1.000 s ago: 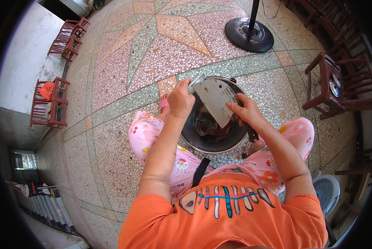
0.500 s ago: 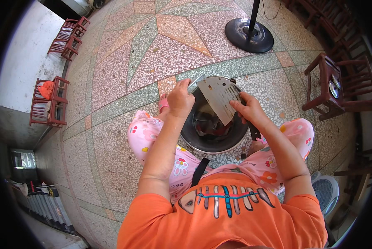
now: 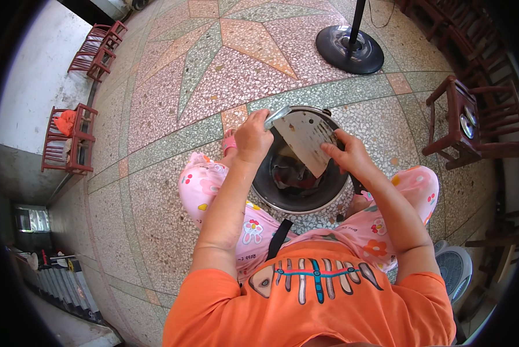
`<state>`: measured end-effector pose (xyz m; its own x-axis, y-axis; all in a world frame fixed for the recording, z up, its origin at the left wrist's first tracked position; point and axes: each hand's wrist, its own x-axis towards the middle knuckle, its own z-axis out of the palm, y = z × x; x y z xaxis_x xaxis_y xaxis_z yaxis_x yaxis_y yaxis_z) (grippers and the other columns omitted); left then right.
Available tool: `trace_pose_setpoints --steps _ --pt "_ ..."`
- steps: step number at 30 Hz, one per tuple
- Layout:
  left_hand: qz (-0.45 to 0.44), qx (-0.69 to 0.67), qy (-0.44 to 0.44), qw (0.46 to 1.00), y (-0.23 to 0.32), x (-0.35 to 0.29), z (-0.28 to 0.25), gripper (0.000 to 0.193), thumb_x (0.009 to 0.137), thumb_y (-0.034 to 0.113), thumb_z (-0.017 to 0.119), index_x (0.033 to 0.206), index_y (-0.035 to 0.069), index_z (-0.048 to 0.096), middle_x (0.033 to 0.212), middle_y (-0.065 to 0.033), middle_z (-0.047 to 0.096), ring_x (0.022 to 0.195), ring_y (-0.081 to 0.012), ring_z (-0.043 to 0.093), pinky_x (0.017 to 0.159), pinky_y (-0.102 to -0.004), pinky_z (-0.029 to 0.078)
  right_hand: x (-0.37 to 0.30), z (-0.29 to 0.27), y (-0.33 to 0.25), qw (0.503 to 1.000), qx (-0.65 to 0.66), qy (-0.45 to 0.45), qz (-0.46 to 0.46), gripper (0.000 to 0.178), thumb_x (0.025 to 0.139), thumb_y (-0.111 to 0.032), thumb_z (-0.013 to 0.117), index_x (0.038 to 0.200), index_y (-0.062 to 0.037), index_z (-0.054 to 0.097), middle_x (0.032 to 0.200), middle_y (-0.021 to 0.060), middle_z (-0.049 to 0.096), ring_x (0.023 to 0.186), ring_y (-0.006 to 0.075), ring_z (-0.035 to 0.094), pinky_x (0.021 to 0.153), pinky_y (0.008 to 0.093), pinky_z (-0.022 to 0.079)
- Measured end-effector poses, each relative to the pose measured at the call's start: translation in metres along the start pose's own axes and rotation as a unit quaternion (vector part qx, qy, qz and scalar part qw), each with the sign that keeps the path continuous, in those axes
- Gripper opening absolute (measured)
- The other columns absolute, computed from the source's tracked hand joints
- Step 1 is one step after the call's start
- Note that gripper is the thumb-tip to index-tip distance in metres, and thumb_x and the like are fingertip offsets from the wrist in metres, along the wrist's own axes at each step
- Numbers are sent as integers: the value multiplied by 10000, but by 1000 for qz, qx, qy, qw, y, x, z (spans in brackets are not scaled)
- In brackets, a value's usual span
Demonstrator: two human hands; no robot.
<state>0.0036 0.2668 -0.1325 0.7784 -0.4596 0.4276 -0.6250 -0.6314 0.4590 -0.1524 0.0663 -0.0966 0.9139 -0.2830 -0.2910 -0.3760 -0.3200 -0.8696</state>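
My right hand (image 3: 348, 152) grips a cleaver (image 3: 305, 141), its thumb against the stained, wide blade. The dark handle points down toward my right leg. My left hand (image 3: 255, 136) is closed on a shiny, pale grey strip (image 3: 276, 117) whose kind I cannot make out. The strip meets the blade's far left corner. Below both hands stands a round dark pot (image 3: 271, 199) with a light rim. Inside it lie dark, reddish, wet-looking pieces (image 3: 294, 175), partly hidden by the blade.
The pot stands on a terrazzo floor (image 3: 155, 191) between my legs. Ahead to the right is a round black stand base (image 3: 349, 50). A red wooden chair (image 3: 453, 124) stands at right, a fan (image 3: 455, 272) lower right. Small red chairs (image 3: 68, 141) line the left wall.
The pale strip in my left hand has turned and shows a broader face at the blade's corner. The cleaver has shifted only slightly; the pot stays in place.
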Motion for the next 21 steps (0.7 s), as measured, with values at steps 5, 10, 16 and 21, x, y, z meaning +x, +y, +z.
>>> trace_pose_setpoints --steps 5,10,16,21 --pt "14 13 0 1000 1 0 -2 371 681 -17 558 1035 78 616 1035 -96 651 905 -309 638 763 -396 515 2 2 6 999 -20 33 -16 456 851 -334 659 1126 16 560 625 87 602 436 132 526 422 297 423" --pt "37 16 -4 999 0 -1 -1 365 683 -16 556 1030 75 622 1036 -92 651 898 -308 639 761 -398 517 2 1 6 1000 -6 -6 -24 449 846 -327 669 1121 12 563 635 84 609 436 127 525 411 293 415" --pt "0 -3 -23 1000 0 3 -4 354 692 -2 553 1023 86 639 1024 -94 654 906 -313 630 767 -398 514 18 -11 18 989 137 -49 20 358 852 -281 680 1047 2 579 624 40 569 423 101 494 383 247 376" --pt "-88 -72 53 992 -10 10 -25 386 676 -7 567 1042 92 639 1011 -117 653 903 -332 627 780 -402 502 37 -14 34 968 180 -132 114 288 833 -204 685 1024 -20 574 635 48 564 409 116 500 379 248 392"
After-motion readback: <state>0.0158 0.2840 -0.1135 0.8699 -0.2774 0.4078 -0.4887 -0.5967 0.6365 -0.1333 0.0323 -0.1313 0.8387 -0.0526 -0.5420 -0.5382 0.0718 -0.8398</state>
